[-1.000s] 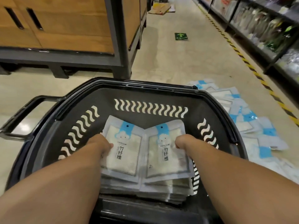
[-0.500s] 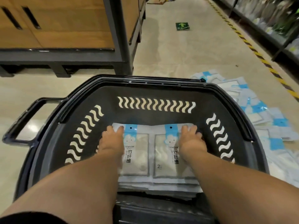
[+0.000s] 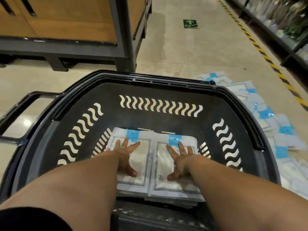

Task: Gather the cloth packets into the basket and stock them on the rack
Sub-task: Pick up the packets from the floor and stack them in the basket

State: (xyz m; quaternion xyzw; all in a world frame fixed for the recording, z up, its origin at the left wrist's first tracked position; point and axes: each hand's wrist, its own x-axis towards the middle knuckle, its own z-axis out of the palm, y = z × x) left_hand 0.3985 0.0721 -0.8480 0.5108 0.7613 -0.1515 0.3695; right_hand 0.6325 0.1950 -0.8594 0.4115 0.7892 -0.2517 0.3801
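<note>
The fingers (image 3: 126, 141) are spread apart and flat. The left hand (image 3: 126, 158) and the right hand (image 3: 180, 161) press on the cloth packets (image 3: 164, 165), side by side in the bottom of the basket (image 3: 160, 80). Some loose packets (image 3: 275, 125) lie outside its right edge.

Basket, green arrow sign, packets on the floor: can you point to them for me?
basket (image 3: 116, 75): head view, on its far rim.
green arrow sign (image 3: 190, 23): head view, on its middle.
packets on the floor (image 3: 283, 130): head view, on one packet in the pile right of the basket.
</note>
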